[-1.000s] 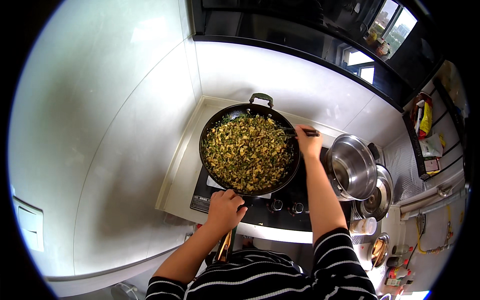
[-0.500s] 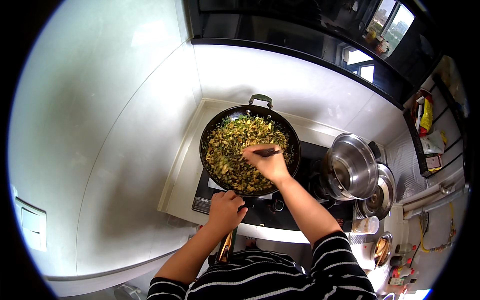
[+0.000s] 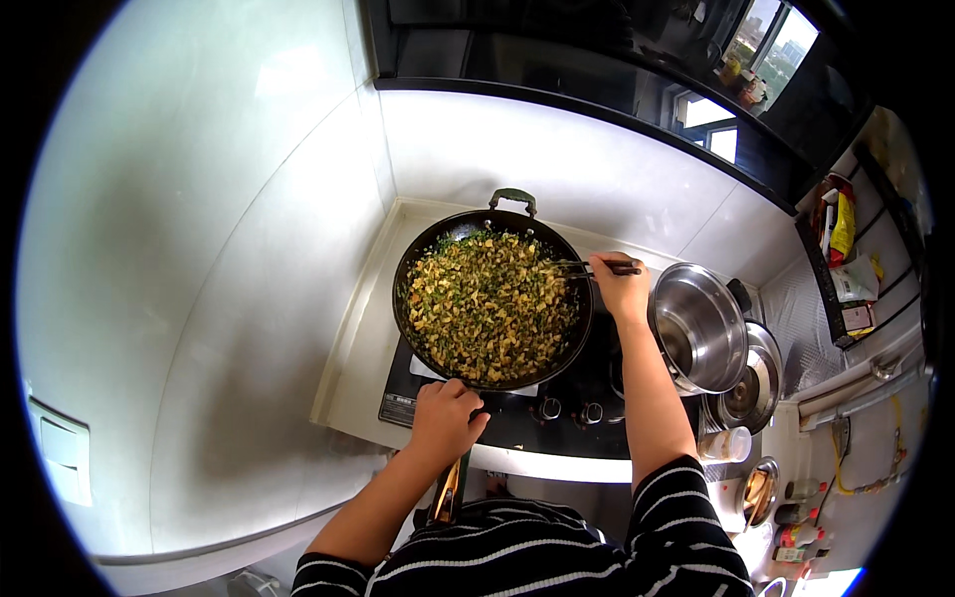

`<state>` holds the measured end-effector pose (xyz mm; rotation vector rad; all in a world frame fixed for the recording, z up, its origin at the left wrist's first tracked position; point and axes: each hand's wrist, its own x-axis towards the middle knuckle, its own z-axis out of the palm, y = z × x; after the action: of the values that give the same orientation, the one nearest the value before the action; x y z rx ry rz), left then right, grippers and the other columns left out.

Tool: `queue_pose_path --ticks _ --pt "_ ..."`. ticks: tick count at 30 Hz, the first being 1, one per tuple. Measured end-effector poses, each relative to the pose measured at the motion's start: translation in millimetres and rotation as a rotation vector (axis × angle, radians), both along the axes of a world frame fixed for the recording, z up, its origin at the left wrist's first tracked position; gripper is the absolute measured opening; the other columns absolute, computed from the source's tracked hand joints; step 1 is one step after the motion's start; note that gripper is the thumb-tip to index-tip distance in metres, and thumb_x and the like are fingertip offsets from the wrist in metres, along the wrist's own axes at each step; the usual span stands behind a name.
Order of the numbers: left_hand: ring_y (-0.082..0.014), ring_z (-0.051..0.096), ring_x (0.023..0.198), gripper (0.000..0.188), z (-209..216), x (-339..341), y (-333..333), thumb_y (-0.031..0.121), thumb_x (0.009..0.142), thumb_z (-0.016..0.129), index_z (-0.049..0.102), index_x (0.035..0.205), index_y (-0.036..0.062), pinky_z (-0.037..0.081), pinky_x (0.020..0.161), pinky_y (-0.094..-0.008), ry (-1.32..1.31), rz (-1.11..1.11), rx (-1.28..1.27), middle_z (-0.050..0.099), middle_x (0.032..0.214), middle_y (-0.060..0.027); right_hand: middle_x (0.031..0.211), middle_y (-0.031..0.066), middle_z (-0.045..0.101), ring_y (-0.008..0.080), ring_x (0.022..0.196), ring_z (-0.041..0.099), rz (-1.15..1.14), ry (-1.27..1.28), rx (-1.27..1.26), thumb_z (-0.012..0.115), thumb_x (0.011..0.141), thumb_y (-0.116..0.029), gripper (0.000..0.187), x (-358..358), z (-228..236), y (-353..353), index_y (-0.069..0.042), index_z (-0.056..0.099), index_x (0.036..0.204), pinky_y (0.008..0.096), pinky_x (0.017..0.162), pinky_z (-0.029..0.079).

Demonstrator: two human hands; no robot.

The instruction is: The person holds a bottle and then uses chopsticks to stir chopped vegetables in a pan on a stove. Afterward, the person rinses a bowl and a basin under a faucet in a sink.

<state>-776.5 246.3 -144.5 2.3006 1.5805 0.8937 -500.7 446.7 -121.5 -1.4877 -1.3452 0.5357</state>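
Observation:
A black wok (image 3: 586, 313) stands on the hob, full of a finely chopped yellow, brown and green mixture (image 3: 487, 308). My left hand (image 3: 448, 416) is closed round the wok's long handle (image 3: 454, 486) at the near side. At the wok's right rim, my right hand (image 3: 622, 289) grips a pair of dark chopsticks (image 3: 573, 269). Their tips reach left over the rim to the edge of the mixture. Whether they touch the food is hard to tell. The wok's small loop handle (image 3: 513, 196) points toward the back wall.
Right of the wok, a steel pot (image 3: 701, 328) sits beside a round metal lid (image 3: 754, 388). Nearer are a jar (image 3: 728, 445), a bowl (image 3: 761, 493) and several bottles. Two knobs (image 3: 592, 412) line the black hob's front. A dark cabinet (image 3: 557, 85) overhangs the back.
My right hand has moved the chopsticks from over the middle of the mixture to the wok's right rim. My left hand keeps its hold on the handle.

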Motion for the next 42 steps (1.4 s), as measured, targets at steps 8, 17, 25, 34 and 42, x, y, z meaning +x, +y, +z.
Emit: queue_pose_path --ticks 8,17,25,34,42 --pt "-0.0303 0.057 0.077 0.019 1 2 0 0.017 0.063 0.079 0.067 0.077 0.0119 0.044 0.074 -0.0434 -0.016 -0.011 -0.024 0.057 0.082 -0.0053 0.076 0.0062 0.071 0.0121 0.062 0.065 0.29 0.42 -0.272 0.073 0.08 -0.012 0.013 -70 -34 -21 -0.002 0.074 0.088 0.025 0.055 0.051" --pt "-0.0299 0.057 0.078 0.021 0 0 0 0.019 0.063 0.081 0.067 0.078 0.0119 0.044 0.072 -0.0431 0.012 -0.003 -0.024 0.057 0.082 -0.0042 0.076 0.0069 0.071 0.011 0.064 0.064 0.659 0.315 -0.379 0.072 0.081 -0.012 0.014 -107 24 -84 -0.001 0.074 0.09 0.0254 0.061 0.051" --pt "-0.0305 0.058 0.077 0.017 2 1 0 0.019 0.066 0.077 0.068 0.079 0.0105 0.043 0.075 -0.0438 0.001 -0.019 -0.016 0.057 0.081 -0.0061 0.074 0.0114 0.071 0.0179 0.067 0.069 0.164 -0.043 -0.079 0.074 0.075 -0.016 0.012 -37 -4 -27 -0.006 0.075 0.083 0.0294 0.065 0.053" --pt "-0.03 0.058 0.076 0.018 -2 0 -1 0.019 0.066 0.078 0.069 0.078 0.0105 0.043 0.073 -0.0435 -0.039 -0.024 -0.006 0.057 0.081 -0.0062 0.071 0.0096 0.071 0.019 0.06 0.069 0.012 -0.156 -0.211 0.074 0.075 -0.015 0.012 6 8 -28 -0.005 0.074 0.081 0.0309 0.06 0.055" --pt "-0.0301 0.058 0.075 0.018 -1 1 0 0.017 0.064 0.079 0.069 0.077 0.01 0.043 0.072 -0.0443 -0.044 -0.038 -0.023 0.057 0.08 -0.006 0.076 0.0106 0.069 0.0159 0.057 0.066 0.222 0.548 -0.476 0.072 0.081 -0.01 0.014 -79 -9 -70 0.002 0.07 0.089 0.0245 0.049 0.053"
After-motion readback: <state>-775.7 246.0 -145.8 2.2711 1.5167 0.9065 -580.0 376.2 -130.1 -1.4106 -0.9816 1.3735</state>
